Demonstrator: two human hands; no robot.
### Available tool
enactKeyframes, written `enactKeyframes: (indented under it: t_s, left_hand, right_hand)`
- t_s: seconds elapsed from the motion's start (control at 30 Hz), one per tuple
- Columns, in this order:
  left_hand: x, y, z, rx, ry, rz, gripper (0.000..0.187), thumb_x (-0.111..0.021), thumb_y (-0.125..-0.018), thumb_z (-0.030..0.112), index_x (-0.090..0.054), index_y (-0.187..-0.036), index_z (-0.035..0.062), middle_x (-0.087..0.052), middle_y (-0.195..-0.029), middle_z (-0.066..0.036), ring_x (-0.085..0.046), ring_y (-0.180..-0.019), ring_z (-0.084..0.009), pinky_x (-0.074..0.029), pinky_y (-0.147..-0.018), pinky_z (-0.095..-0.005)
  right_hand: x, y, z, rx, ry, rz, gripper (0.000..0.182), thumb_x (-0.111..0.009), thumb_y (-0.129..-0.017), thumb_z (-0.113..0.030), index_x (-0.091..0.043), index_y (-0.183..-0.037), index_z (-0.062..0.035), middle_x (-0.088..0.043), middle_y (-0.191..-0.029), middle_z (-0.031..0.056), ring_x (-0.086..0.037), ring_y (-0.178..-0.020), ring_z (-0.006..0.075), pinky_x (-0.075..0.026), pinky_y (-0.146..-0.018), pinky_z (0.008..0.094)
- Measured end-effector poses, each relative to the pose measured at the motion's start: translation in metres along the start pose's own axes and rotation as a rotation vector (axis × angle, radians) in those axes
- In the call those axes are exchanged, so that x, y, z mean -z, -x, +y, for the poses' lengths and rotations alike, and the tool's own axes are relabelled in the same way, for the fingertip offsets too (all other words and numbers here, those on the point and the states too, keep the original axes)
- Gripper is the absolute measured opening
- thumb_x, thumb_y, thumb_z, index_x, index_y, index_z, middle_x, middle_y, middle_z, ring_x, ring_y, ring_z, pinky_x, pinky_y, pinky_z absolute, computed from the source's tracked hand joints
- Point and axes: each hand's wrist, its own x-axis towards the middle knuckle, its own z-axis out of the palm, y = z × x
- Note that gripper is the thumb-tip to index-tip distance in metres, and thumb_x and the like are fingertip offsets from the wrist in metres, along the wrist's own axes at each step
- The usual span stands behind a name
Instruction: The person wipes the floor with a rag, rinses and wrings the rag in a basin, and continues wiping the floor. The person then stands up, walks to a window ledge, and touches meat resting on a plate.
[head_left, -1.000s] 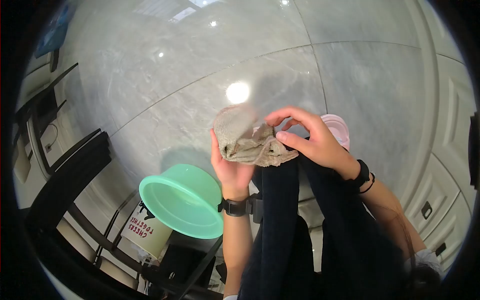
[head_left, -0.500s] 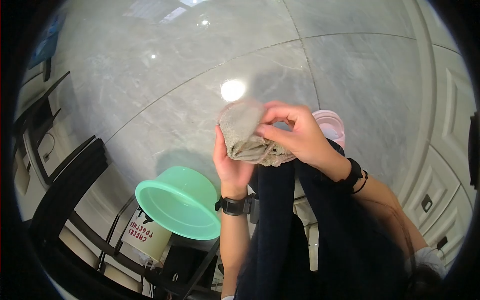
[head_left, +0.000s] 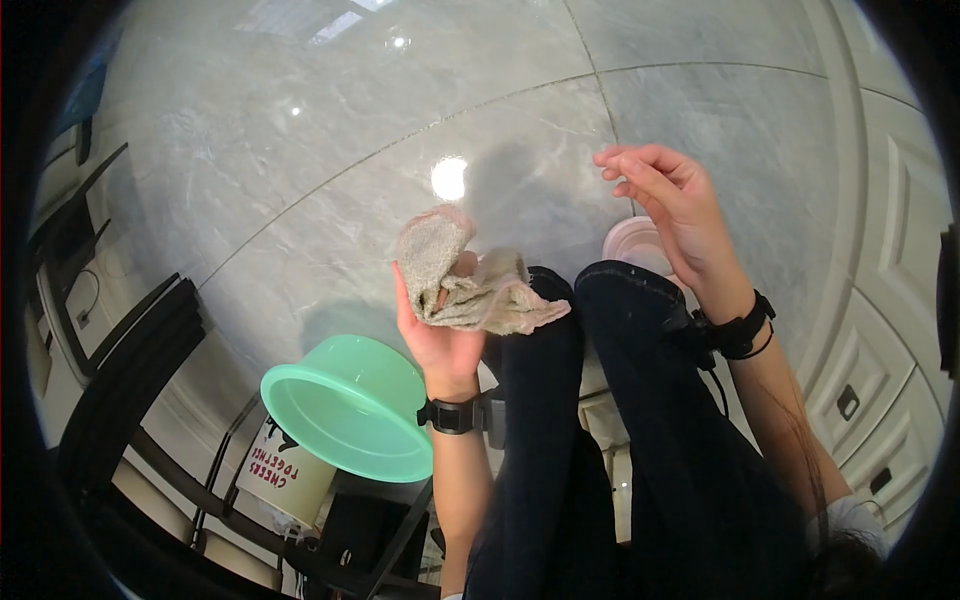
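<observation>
A crumpled beige cloth with pinkish edges (head_left: 490, 300) rests in my left hand (head_left: 440, 335), whose fingers are wrapped partly round it. One end of the cloth hangs to the right above my left knee. Up and to the right, my right hand (head_left: 675, 200) is raised over the floor, apart from the cloth. Its fingers are bent and slightly apart, with nothing seen between them. Each wrist wears a dark strap.
A green basin (head_left: 350, 410) stands at the lower left, beside a white bin with red lettering (head_left: 285, 475) and black chair frames (head_left: 125, 390). A pink container (head_left: 640, 243) is beyond my right knee. White cabinet doors (head_left: 880, 370) line the right side.
My right hand has let go of the cloth and moved right and up. My left hand has shifted slightly left with the cloth, which now spreads out more to the right.
</observation>
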Motion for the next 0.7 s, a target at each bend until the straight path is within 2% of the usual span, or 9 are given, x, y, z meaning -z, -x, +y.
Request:
enactKeyframes:
  t_s: [0.03, 0.13, 0.23, 0.33, 0.43, 0.53, 0.63, 0.7]
  left_hand:
    - [0.001, 0.0, 0.0, 0.0, 0.015, 0.004, 0.053, -0.039, -0.103, 0.046, -0.05, -0.136, 0.0065, -0.058, -0.128, -0.013, -0.056, -0.114, -0.0275, -0.045, -0.1, -0.0456]
    - [-0.024, -0.001, -0.004, -0.02, -0.08, 0.237, 0.052, -0.038, -0.103, 0.047, -0.053, -0.131, 0.0058, -0.065, -0.099, -0.007, -0.057, -0.103, -0.0248, -0.046, -0.096, -0.0426]
    - [-0.023, -0.006, -0.005, 0.039, 0.044, 0.06, 0.049, -0.036, -0.103, 0.048, -0.056, -0.12, 0.0062, -0.049, -0.065, 0.002, -0.051, -0.082, -0.0189, -0.046, -0.085, -0.0366]
    - [-0.033, -0.004, -0.008, 0.006, -0.018, 0.203, 0.045, -0.034, -0.104, 0.047, -0.057, -0.105, 0.0085, -0.027, -0.055, 0.006, -0.036, -0.069, -0.0142, -0.039, -0.072, -0.0308]
    - [-0.03, -0.004, -0.01, 0.031, 0.145, 0.128, 0.043, -0.033, -0.104, 0.047, -0.054, -0.094, 0.0112, -0.028, -0.056, 0.007, -0.03, -0.066, -0.0127, -0.033, -0.065, -0.0282]
    - [-0.027, -0.003, -0.011, 0.036, 0.136, 0.127, 0.042, -0.032, -0.104, 0.047, -0.052, -0.088, 0.0132, -0.029, -0.055, 0.008, -0.029, -0.063, -0.0116, -0.03, -0.062, -0.0267]
    - [-0.013, -0.005, -0.011, 0.081, 0.094, -0.095, 0.021, -0.039, -0.097, 0.028, -0.052, -0.094, 0.0123, -0.033, -0.055, 0.011, -0.033, -0.068, -0.0091, -0.032, -0.062, -0.0261]
    - [-0.016, -0.004, -0.013, 0.087, 0.108, -0.066, 0.025, -0.039, -0.097, 0.029, -0.054, -0.106, 0.0107, -0.031, -0.053, 0.011, -0.034, -0.066, -0.0086, -0.033, -0.061, -0.0255]
  right_hand:
    - [-0.001, 0.001, 0.001, -0.006, -0.002, -0.01, 0.015, -0.064, -0.092, -0.015, -0.072, -0.098, -0.003, -0.072, -0.102, 0.0055, -0.062, -0.09, 0.0092, -0.047, -0.082, 0.0263]
    - [-0.007, 0.003, 0.005, -0.057, -0.069, -0.044, 0.017, -0.064, -0.092, -0.016, -0.072, -0.1, -0.0034, -0.072, -0.103, 0.0054, -0.062, -0.091, 0.0093, -0.047, -0.082, 0.0266]
    - [-0.013, 0.003, 0.009, -0.083, -0.11, -0.074, 0.018, -0.064, -0.093, -0.017, -0.072, -0.102, -0.0038, -0.072, -0.102, 0.0054, -0.062, -0.091, 0.0096, -0.047, -0.082, 0.0267]
    - [-0.018, 0.005, 0.011, -0.085, -0.085, -0.107, 0.019, -0.063, -0.094, -0.018, -0.072, -0.103, -0.0037, -0.072, -0.102, 0.0057, -0.062, -0.092, 0.01, -0.047, -0.082, 0.0267]
    - [-0.023, 0.006, 0.011, -0.084, -0.044, -0.153, 0.02, -0.063, -0.094, -0.018, -0.072, -0.104, -0.0033, -0.072, -0.102, 0.0062, -0.063, -0.093, 0.0109, -0.047, -0.083, 0.0268]
    - [-0.033, 0.008, 0.013, -0.106, -0.025, -0.197, 0.02, -0.061, -0.094, -0.014, -0.07, -0.105, -0.0002, -0.071, -0.103, 0.0085, -0.063, -0.092, 0.0125, -0.048, -0.084, 0.0275]
    - [-0.044, 0.01, 0.018, -0.12, -0.03, -0.221, 0.02, -0.061, -0.094, -0.011, -0.069, -0.107, 0.0021, -0.071, -0.104, 0.0096, -0.064, -0.092, 0.0129, -0.048, -0.084, 0.0276]
    - [-0.051, 0.011, 0.02, -0.121, -0.03, -0.224, 0.02, -0.063, -0.092, -0.009, -0.069, -0.107, 0.003, -0.071, -0.102, 0.0095, -0.064, -0.092, 0.0126, -0.049, -0.083, 0.0266]
